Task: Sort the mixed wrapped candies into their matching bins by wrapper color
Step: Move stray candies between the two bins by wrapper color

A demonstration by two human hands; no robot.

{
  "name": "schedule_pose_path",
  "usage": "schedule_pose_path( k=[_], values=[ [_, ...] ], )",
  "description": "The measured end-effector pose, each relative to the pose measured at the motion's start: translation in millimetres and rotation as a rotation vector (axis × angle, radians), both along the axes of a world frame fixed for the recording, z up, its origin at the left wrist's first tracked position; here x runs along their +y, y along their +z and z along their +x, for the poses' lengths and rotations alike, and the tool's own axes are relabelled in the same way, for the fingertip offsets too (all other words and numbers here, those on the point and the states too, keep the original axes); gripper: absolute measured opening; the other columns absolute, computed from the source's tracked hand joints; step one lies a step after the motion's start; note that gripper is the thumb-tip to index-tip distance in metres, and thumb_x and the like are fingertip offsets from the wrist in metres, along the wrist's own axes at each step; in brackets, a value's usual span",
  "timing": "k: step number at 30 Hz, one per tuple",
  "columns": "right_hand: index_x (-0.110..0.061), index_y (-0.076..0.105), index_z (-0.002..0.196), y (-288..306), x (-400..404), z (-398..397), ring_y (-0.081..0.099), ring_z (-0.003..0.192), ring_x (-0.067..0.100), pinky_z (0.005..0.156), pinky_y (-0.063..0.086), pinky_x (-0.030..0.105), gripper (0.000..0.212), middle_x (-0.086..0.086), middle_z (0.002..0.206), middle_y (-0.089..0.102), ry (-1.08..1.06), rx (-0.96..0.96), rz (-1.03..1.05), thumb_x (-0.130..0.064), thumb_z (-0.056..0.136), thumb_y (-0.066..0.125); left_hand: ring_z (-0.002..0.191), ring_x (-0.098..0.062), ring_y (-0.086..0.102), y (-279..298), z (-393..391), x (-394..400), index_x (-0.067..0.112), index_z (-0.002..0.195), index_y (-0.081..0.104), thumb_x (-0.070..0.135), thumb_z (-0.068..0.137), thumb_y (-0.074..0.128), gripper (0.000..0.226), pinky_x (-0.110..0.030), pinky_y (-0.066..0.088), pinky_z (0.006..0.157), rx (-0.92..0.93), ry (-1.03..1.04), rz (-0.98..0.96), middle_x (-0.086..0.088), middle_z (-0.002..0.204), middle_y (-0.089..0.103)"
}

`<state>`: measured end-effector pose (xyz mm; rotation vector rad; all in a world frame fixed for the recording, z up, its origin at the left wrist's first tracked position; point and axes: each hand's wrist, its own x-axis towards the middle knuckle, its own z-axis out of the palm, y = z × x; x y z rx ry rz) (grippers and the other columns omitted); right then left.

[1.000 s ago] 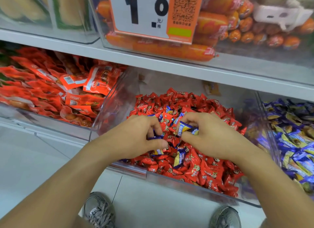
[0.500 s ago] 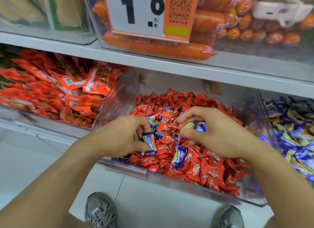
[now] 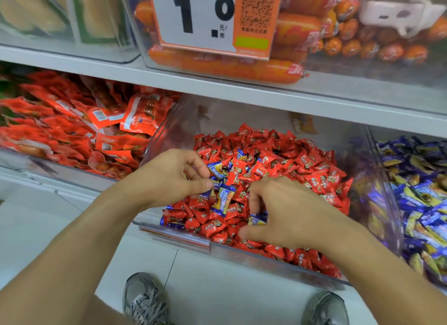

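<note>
Blue candies (image 3: 223,200) among red; price sign (image 3: 193,17) "1.0".

A pale grey shop shelf (image 3: 242,92) carries clear plastic bins side by side. The middle clear bin (image 3: 278,257) stands between a clear bin of red-orange snack packets (image 3: 72,131) on the left and a clear bin of blue-and-yellow wrapped candies (image 3: 416,191) on the right. An upper clear bin (image 3: 377,70) rests on the shelf board above, with an orange-and-white price card (image 3: 212,17) at its front.

Both hands (image 3: 242,194) among red candies (image 3: 302,162), blue candies (image 3: 223,199) pinched.
</note>
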<state>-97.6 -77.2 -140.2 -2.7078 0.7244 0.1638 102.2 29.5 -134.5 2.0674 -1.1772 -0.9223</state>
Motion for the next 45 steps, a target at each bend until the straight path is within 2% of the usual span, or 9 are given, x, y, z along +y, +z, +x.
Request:
schedule_pose_path(
  k=[4,9,12,15,21,31,36,41,45],
  values=[
    [-0.031,0.058,0.101,-1,-1,1,0.055,0.084,0.012,0.074,0.049,0.032,0.038,-0.014,0.089,0.057,0.039,0.012,0.042,-0.05,0.074,0.077,0.076,-0.014,0.066,-8,-3,0,0.029,0.102,0.066,0.034,0.081,0.077,0.024,-0.032,0.054,0.077,-0.084,-0.106,0.077,0.002,0.083,0.069],
    [-0.031,0.066,0.088,5,-13,-5,0.054,0.088,0.005,0.084,0.045,0.03,0.016,-0.015,0.092,0.059,0.012,-0.06,0.09,-0.046,0.084,0.071,0.081,-0.002,0.055,-19,-23,-5,0.036,0.112,0.065,0.049,0.065,0.086,0.054,-0.013,0.041,0.068,-0.351,-0.235,0.097,0.012,0.094,0.058],
    [-0.033,0.06,0.087,13,-25,-10,0.052,0.087,-0.003,0.078,0.038,0.021,0.013,-0.017,0.091,0.057,-0.051,-0.169,0.123,-0.045,0.089,0.065,0.082,0.0,0.055,-17,-26,-7,0.033,0.104,0.069,0.038,0.068,0.086,0.04,-0.016,0.045,0.074,-0.385,-0.242,0.034,0.013,0.095,0.062],
    [-0.032,0.056,0.089,15,-29,-6,0.053,0.075,-0.009,0.062,0.034,0.014,0.01,-0.016,0.087,0.062,-0.118,-0.268,0.162,-0.04,0.094,0.061,0.062,0.002,0.059,-11,-19,-6,0.028,0.084,0.069,0.014,0.072,0.079,0.021,-0.009,0.041,0.057,-0.3,-0.193,0.004,0.018,0.069,0.065],
    [-0.033,0.059,0.118,-1,-29,39,0.063,0.079,0.016,0.074,0.048,0.034,0.023,0.0,0.084,0.07,-0.129,-0.361,0.17,-0.028,0.101,0.046,0.054,-0.008,0.058,-2,-5,-6,0.029,0.082,0.064,0.017,0.075,0.077,0.019,-0.016,0.043,0.049,-0.206,0.056,-0.01,0.004,0.072,0.07],
    [-0.017,0.064,0.083,-24,-31,84,0.059,0.083,0.028,0.064,0.035,0.033,0.028,0.001,0.085,0.056,-0.057,-0.156,-0.085,-0.044,0.09,0.065,0.059,-0.011,0.064,-6,0,2,0.031,0.086,0.067,0.028,0.081,0.077,0.011,-0.022,0.051,0.054,-0.216,0.095,0.002,0.005,0.072,0.072],
    [-0.01,0.054,0.079,-10,-38,68,0.051,0.069,0.025,0.056,0.032,0.035,0.037,0.003,0.072,0.053,-0.179,-0.385,0.081,-0.042,0.099,0.054,0.077,-0.007,0.069,-8,1,4,0.032,0.084,0.073,0.034,0.079,0.079,0.008,-0.036,0.056,0.079,-0.194,0.125,0.002,0.008,0.081,0.073],
    [-0.016,0.053,0.071,-1,-38,35,0.044,0.054,0.01,0.05,0.032,0.024,0.034,-0.002,0.063,0.055,-0.295,-0.448,0.274,-0.04,0.095,0.06,0.071,-0.001,0.066,1,-14,1,0.027,0.084,0.073,0.026,0.082,0.076,0.004,-0.007,0.044,0.06,-0.142,0.158,-0.139,0.007,0.076,0.073],
    [-0.012,0.067,0.088,13,-29,6,0.052,0.049,0.015,0.048,0.041,0.026,0.01,0.005,0.057,0.065,-0.361,-0.619,0.66,-0.018,0.095,0.063,0.059,-0.016,0.062,6,-48,-3,0.014,0.091,0.064,0.015,0.091,0.067,0.003,-0.019,0.047,0.057,0.08,0.086,-0.251,-0.009,0.071,0.07]
  ],
)
